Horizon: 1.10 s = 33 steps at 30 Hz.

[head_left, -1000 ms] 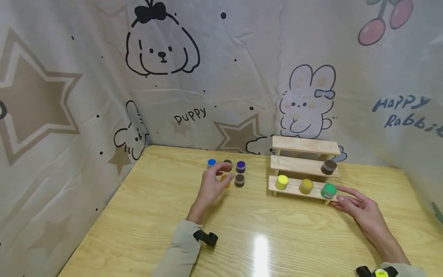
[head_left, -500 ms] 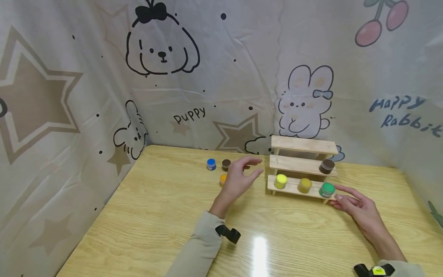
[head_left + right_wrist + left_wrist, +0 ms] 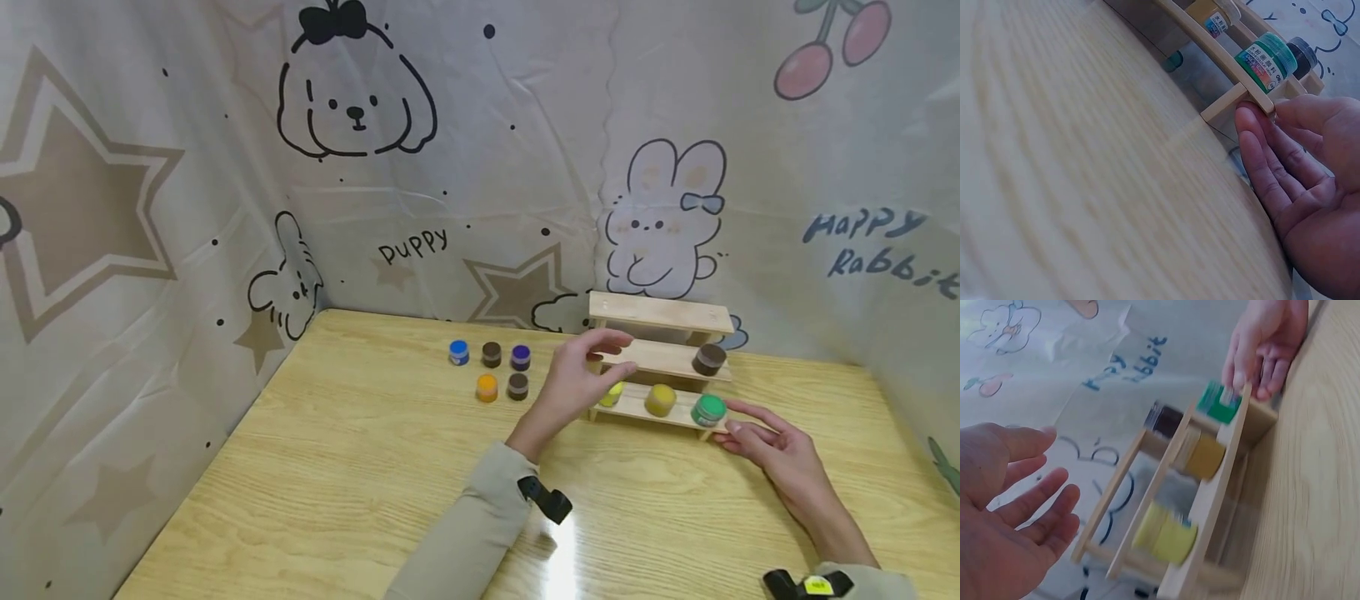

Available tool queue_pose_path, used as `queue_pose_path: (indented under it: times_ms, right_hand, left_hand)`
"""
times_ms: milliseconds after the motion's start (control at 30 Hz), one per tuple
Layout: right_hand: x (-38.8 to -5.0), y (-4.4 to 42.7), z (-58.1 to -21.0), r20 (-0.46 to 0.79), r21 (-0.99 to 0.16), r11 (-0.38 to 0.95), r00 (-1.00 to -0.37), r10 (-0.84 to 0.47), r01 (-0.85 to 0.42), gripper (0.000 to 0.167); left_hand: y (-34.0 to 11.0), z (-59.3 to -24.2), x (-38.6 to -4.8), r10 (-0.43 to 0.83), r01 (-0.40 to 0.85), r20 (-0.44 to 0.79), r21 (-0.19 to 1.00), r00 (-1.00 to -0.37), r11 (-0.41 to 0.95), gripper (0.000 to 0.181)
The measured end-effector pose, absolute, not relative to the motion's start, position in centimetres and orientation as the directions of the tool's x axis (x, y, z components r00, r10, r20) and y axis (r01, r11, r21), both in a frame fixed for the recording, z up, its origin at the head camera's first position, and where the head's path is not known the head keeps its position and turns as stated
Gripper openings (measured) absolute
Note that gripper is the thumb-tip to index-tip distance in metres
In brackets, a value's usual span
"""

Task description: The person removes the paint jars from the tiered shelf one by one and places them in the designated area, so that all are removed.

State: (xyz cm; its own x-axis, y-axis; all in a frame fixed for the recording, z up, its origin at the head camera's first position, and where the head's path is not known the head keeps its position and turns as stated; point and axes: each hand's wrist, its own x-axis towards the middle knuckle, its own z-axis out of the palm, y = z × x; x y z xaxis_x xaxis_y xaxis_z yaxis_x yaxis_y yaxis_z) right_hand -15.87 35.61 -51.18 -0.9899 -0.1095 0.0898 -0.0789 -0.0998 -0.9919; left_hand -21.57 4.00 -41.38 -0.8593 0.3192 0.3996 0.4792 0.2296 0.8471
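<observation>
A three-tier wooden display stand (image 3: 660, 313) stands at the back right of the table. On its bottom tier are a yellow paint jar (image 3: 611, 397), an ochre paint jar (image 3: 661, 401) and a green paint jar (image 3: 708, 410); a dark brown paint jar (image 3: 708, 360) sits at the middle tier's right end. My left hand (image 3: 572, 383) hovers before the stand's left end, fingers loosely spread and holding nothing, partly covering the yellow jar. With thumb and fingers, my right hand (image 3: 1316, 181) pinches the bottom tier's right end beside the green jar.
Left of the stand, on the table (image 3: 337, 467), are a blue jar (image 3: 459, 352), a brown jar (image 3: 491, 354), a purple jar (image 3: 521, 357), an orange jar (image 3: 487, 387) and another dark jar (image 3: 517, 386). A printed curtain (image 3: 360, 200) hangs behind.
My left hand has moved right, from above the loose jars to the stand's left end, uncovering those jars. My right hand stays at the stand's right end.
</observation>
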Motion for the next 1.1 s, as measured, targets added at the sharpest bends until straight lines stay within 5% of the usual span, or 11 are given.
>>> queue_pose_path:
  times_ms: [467, 1100]
  right_hand:
    - [-15.9, 35.7, -51.3, 0.099, -0.992, -0.089, -0.988, -0.117, -0.089, 0.036]
    - [-15.9, 35.8, -51.4, 0.1, -0.994, -0.062, -0.99, -0.099, -0.094, 0.033]
  left_hand:
    - [10.7, -41.2, -22.5, 0.365, 0.441, 0.355, 0.879, -0.861, 0.184, 0.041]
    - [15.5, -42.5, -24.5, 0.364, 0.352, 0.195, 0.828, -0.911, 0.437, 0.043]
